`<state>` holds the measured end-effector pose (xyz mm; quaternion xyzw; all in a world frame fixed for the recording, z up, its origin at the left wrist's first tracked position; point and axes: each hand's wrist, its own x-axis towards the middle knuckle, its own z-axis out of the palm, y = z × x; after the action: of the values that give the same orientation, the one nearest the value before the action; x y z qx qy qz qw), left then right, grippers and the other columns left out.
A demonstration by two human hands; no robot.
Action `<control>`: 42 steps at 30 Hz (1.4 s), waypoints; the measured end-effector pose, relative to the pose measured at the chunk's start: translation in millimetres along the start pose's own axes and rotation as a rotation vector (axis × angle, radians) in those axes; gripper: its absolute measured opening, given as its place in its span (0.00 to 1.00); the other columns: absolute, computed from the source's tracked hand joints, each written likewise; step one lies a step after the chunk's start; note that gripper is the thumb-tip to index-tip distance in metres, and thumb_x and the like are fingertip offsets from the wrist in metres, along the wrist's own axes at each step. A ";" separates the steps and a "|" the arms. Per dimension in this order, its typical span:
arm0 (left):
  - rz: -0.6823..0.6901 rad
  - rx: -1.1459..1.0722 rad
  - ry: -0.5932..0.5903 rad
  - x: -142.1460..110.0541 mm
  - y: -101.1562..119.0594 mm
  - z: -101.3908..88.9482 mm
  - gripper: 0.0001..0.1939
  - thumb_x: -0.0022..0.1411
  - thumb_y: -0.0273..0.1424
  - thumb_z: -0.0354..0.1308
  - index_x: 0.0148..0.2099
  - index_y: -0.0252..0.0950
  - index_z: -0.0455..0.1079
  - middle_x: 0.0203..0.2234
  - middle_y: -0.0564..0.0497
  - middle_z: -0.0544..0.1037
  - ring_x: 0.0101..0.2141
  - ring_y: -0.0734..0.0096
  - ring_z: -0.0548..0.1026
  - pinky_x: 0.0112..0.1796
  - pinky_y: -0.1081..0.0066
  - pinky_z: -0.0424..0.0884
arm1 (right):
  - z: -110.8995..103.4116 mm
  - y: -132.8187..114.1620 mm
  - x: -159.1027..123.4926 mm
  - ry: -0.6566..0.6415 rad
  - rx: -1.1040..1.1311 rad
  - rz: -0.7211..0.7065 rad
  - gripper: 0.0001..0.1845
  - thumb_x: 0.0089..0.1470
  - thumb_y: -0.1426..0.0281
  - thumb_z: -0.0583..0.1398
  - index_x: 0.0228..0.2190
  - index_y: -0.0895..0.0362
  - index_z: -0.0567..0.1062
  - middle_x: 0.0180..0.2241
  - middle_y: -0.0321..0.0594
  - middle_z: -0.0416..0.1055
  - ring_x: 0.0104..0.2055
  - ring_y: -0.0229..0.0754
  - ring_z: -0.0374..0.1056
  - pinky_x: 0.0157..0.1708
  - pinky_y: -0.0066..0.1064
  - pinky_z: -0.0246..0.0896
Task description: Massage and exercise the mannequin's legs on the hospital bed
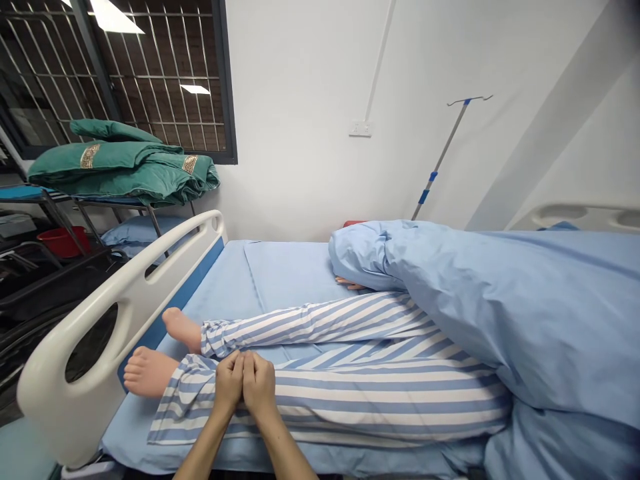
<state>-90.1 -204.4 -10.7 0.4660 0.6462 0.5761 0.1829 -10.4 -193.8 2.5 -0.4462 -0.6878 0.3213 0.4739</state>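
We saw the nearer striped trouser leg [390, 400] of a person lying on the bed, and both hands rested on it at the shin, near the foot end of the mattress and toward its near edge. The left grip [229, 385] and the right grip [259, 387] lay side by side, fingers extended and pressed together, pinching nothing we could make out; laid palm down like that, they sat directly on the cloth. The bare foot [149, 372] of that leg stopped just short of the white footboard [100, 313], with the other bare foot [181, 329] near it and the second striped leg [310, 323] alongside. The blue quilt [500, 313] covered the upper legs and body, which left the shins uncovered and within reach. What looked like fingers [347, 285] showed at its edge, on the blue sheet [295, 280]. Beyond the footboard, folded green quilts [120, 163] sat on a blue-topped rack [30, 193], kept off the bed, and a drip pole [440, 160] stood against the white wall [290, 87].
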 end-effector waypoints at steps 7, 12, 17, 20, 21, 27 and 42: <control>-0.104 -0.082 -0.062 6.6 4.0 4.1 0.15 0.52 0.39 0.47 0.20 0.35 0.61 0.17 0.52 0.68 0.23 0.71 0.66 0.28 0.72 0.64 | -1.2 0.7 2.4 0.017 0.033 -0.027 0.24 0.58 0.64 0.44 0.19 0.57 0.70 0.18 0.39 0.69 0.20 0.36 0.61 0.22 0.27 0.44; -0.174 -0.256 0.013 14.0 32.6 13.9 0.17 0.52 0.40 0.49 0.18 0.37 0.51 0.12 0.58 0.56 0.17 0.78 0.56 0.20 0.75 0.58 | -6.7 -0.7 5.3 0.005 0.191 0.014 0.25 0.59 0.64 0.43 0.21 0.58 0.71 0.20 0.39 0.70 0.24 0.37 0.64 0.25 0.25 0.50; -0.182 -0.306 0.066 6.3 38.1 24.2 0.18 0.55 0.38 0.46 0.18 0.38 0.46 0.11 0.59 0.51 0.16 0.79 0.53 0.19 0.76 0.56 | -9.4 1.7 6.6 0.019 0.290 0.068 0.26 0.59 0.64 0.42 0.17 0.58 0.67 0.18 0.37 0.67 0.22 0.35 0.61 0.24 0.25 0.50; -0.145 -0.161 0.073 -4.4 23.0 26.4 0.18 0.55 0.40 0.47 0.17 0.38 0.52 0.12 0.57 0.58 0.17 0.76 0.58 0.21 0.75 0.59 | -8.7 5.4 6.6 0.049 0.280 0.113 0.24 0.58 0.63 0.44 0.14 0.58 0.61 0.15 0.35 0.62 0.19 0.34 0.57 0.21 0.25 0.48; -0.120 -0.120 0.055 -7.2 18.4 26.3 0.19 0.55 0.40 0.47 0.17 0.37 0.54 0.12 0.56 0.60 0.18 0.75 0.60 0.21 0.75 0.60 | -8.0 6.7 6.6 0.056 0.270 0.121 0.24 0.57 0.62 0.45 0.14 0.57 0.60 0.15 0.35 0.61 0.19 0.34 0.56 0.21 0.25 0.47; -0.019 -0.081 -0.002 -7.5 11.9 23.9 0.20 0.56 0.41 0.46 0.18 0.34 0.62 0.14 0.52 0.67 0.22 0.72 0.66 0.26 0.74 0.64 | -4.9 8.1 8.3 0.046 0.207 0.125 0.25 0.57 0.60 0.43 0.15 0.58 0.61 0.16 0.36 0.63 0.20 0.34 0.56 0.20 0.25 0.48; -0.036 -0.125 0.014 -7.7 6.6 25.7 0.19 0.56 0.40 0.46 0.21 0.34 0.65 0.17 0.50 0.71 0.23 0.71 0.67 0.27 0.73 0.65 | -17.2 11.9 5.6 -0.086 0.081 0.007 0.21 0.57 0.66 0.46 0.19 0.59 0.68 0.18 0.38 0.66 0.22 0.35 0.59 0.23 0.25 0.47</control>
<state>-63.8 -196.6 -13.9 0.4379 0.6185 0.6151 0.2174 8.6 -183.6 0.2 -0.4149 -0.6924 0.3694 0.4604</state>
